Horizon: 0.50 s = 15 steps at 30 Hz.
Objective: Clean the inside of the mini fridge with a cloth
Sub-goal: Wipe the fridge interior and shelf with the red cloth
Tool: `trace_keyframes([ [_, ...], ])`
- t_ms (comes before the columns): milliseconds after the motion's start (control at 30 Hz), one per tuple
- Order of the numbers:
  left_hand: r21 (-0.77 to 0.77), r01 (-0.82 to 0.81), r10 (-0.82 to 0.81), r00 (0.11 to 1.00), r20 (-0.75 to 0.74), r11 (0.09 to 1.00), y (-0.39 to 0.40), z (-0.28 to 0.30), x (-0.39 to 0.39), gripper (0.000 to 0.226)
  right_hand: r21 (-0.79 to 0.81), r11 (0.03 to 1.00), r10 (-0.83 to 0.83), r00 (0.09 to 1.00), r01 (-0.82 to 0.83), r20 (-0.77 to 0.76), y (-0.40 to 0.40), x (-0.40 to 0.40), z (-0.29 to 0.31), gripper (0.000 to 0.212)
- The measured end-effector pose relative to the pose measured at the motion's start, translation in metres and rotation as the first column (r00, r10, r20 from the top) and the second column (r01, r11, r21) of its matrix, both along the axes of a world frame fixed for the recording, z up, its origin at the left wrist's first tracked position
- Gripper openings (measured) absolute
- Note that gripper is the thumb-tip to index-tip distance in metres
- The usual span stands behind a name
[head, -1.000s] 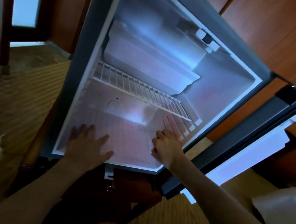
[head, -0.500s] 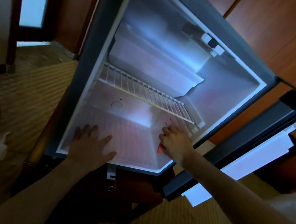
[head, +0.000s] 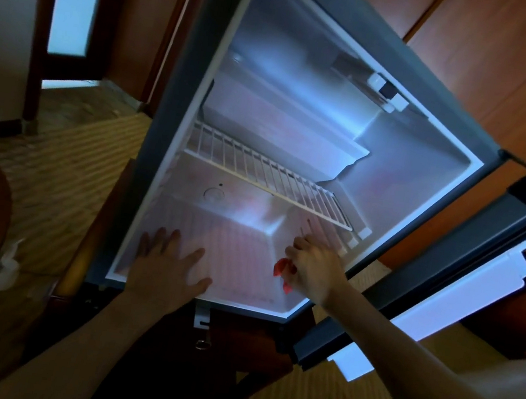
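Red cloth [head: 280, 268] bunched in gripping right hand [head: 314, 270], lower right of mini fridge [head: 429, 176], probably for wiping. Left hand [head: 167, 268] laid flat, fingers spread, on floor, likely as brace.

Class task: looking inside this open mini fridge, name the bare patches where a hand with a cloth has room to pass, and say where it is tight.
Bare: the fridge floor between left hand and right hand; the wire shelf top. Tight: the lower right corner, where the right hand holds the red cloth against the side wall.
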<state>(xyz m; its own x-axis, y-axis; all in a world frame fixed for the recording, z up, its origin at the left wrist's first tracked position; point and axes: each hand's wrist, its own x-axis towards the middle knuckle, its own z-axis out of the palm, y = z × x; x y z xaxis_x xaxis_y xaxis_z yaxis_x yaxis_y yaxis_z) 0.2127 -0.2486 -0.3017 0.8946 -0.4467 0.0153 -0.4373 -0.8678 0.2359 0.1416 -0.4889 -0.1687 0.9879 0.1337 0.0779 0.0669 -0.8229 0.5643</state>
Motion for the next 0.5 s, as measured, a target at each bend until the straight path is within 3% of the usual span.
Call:
trace_keyframes([
  [167, -0.012, 0.004, -0.003, 1.000, 0.029, 1.000, -0.001, -0.006, 0.003, 0.075, -0.172, 0.984, -0.037, 0.999, 0.042, 0.031, -0.006, 0.014, 0.012, 0.040],
  [267, -0.019, -0.008, 0.009, 0.999, 0.034, 1.000, -0.003, -0.008, 0.003, 0.075, -0.252, 0.968, -0.021, 1.000, 0.020, -0.001, 0.001, 0.010, -0.008, 0.025],
  [333, -0.037, -0.016, 0.017, 0.999, 0.029, 0.999, -0.003, -0.009, 0.004, 0.074, -0.286, 0.958, -0.036, 0.994, 0.006, -0.102, 0.000, 0.006, -0.022, 0.020],
  [500, -0.045, -0.031, 0.033, 0.998, 0.051, 0.999, -0.005, -0.015, 0.003, 0.073, -0.321, 0.946, -0.006, 0.988, -0.043, -0.152, -0.009, 0.009, -0.016, 0.022],
])
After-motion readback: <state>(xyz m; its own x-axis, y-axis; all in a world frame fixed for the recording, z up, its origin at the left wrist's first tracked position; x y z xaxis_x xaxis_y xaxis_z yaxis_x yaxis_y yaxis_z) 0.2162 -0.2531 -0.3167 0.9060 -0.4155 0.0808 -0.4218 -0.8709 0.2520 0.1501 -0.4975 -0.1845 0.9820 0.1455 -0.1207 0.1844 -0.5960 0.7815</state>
